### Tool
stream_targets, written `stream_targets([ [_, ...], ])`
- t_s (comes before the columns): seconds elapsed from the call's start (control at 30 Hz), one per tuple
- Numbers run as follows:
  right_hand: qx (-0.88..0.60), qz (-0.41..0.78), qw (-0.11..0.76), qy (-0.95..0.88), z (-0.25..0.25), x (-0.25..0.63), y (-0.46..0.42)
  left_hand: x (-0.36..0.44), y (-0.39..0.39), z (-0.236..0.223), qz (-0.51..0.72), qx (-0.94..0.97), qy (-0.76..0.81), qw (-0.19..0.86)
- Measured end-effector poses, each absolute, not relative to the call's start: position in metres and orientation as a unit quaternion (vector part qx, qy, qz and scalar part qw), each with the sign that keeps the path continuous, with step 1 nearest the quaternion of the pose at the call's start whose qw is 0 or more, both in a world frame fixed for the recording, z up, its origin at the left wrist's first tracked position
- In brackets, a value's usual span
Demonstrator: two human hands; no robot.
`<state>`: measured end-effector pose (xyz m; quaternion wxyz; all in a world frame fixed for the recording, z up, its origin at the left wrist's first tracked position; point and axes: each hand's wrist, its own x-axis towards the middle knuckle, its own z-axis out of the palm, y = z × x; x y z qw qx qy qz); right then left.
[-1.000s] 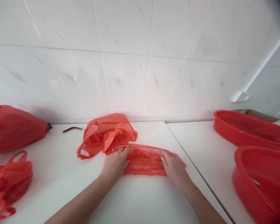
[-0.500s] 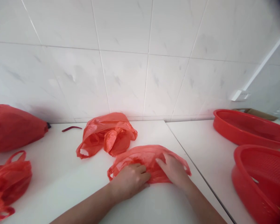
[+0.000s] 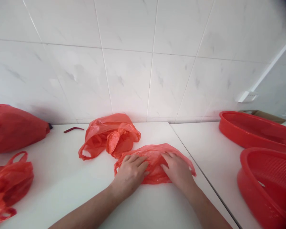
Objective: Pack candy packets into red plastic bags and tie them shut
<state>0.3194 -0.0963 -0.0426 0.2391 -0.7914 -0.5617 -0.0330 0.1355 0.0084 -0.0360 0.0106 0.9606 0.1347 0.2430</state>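
A red plastic bag [image 3: 156,167] lies spread and wrinkled on the white table, below the middle of the view. My left hand [image 3: 131,173] rests palm down on its left part, fingers stretched out. On the right part lies my right hand [image 3: 177,168], its fingers extended over the plastic and the thumb apart. Neither hand grips the bag. Just behind and to the left, a second red plastic bag [image 3: 109,135] sits crumpled, its front edge close against the first one.
More red plastic bags [image 3: 11,183] and a bulging red bag [image 3: 16,128] stand at the left. A thin dark red curved object [image 3: 73,129] lies by the tiled wall. At the right are a red basin [image 3: 250,133] and a red perforated basket [image 3: 252,181]. A seam divides the tabletop.
My left hand has gone from curled fingers to stretched out flat, moving slightly up and left. My right hand has shifted a little, and the bag under them looks flatter.
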Motion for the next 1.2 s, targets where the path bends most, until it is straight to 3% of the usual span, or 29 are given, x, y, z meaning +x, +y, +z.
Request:
stream_targets([
  [0.13,-0.763,0.017,0.228,-0.604,-0.045,0.320,-0.097,0.135,0.014,-0.038,0.219,0.954,0.204,0.007],
  [0.23,-0.757,-0.020,0.249,-0.604,-0.044,0.318,-0.097,0.134,0.016,-0.038,0.225,0.951,0.212,0.004],
  [0.4,-0.691,-0.059,0.411,-0.592,-0.029,0.306,-0.100,0.131,0.011,-0.035,0.314,0.941,0.129,-0.005],
  [0.47,-0.662,0.044,0.522,-0.536,-0.023,0.302,-0.102,0.131,0.005,-0.034,0.329,0.942,0.072,0.002],
  [0.57,-0.534,0.304,0.695,-0.374,-0.018,0.300,-0.102,0.133,-0.005,-0.035,0.325,0.946,0.006,0.015],
  [0.63,-0.406,0.447,0.751,-0.267,-0.017,0.301,-0.100,0.134,-0.009,-0.035,0.326,0.945,-0.017,0.019],
  [0.77,-0.275,0.556,0.764,-0.176,-0.018,0.304,-0.097,0.137,-0.011,-0.033,0.330,0.943,-0.033,0.028],
  [1.2,-0.200,0.611,0.747,-0.170,-0.019,0.305,-0.099,0.135,-0.002,-0.039,0.290,0.955,-0.024,0.056],
])
